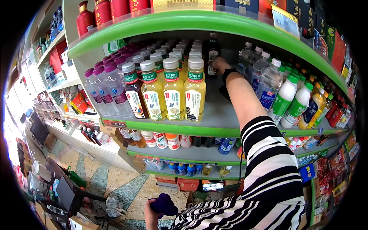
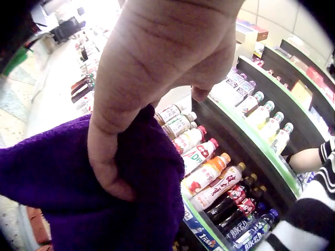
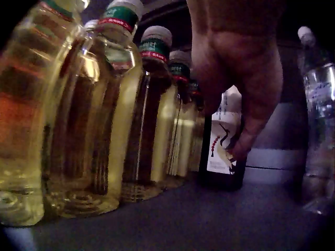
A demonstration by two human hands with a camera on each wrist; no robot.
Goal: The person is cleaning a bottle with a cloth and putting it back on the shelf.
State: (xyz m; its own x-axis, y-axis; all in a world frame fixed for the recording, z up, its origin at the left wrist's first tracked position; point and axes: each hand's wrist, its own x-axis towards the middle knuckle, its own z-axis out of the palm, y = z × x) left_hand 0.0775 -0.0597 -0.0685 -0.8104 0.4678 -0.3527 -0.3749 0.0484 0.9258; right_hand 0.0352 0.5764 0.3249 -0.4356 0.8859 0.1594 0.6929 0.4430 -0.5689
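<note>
Deep in the shelf, my right hand [image 1: 220,65] grips a dark bottle [image 1: 212,49] with a white label. In the right wrist view, the fingers of that hand [image 3: 238,73] come down around the bottle, whose label [image 3: 222,146] carries a crane picture; its base is at the shelf surface. Beside it on the left runs a row of yellow tea bottles [image 3: 89,125] with white caps. Low in front of the shelves, my left hand [image 1: 150,214] holds a purple cloth [image 1: 165,204]. The left wrist view shows the thumb pressed over the bunched cloth [image 2: 141,219].
Clear water bottles [image 1: 268,80] and white bottles with green caps [image 1: 287,96] stand right of my forearm. Purple-capped bottles [image 1: 115,92] fill the left side. A green shelf edge [image 1: 184,23] runs above my arm. More drinks [image 1: 161,140] stand on the shelf below.
</note>
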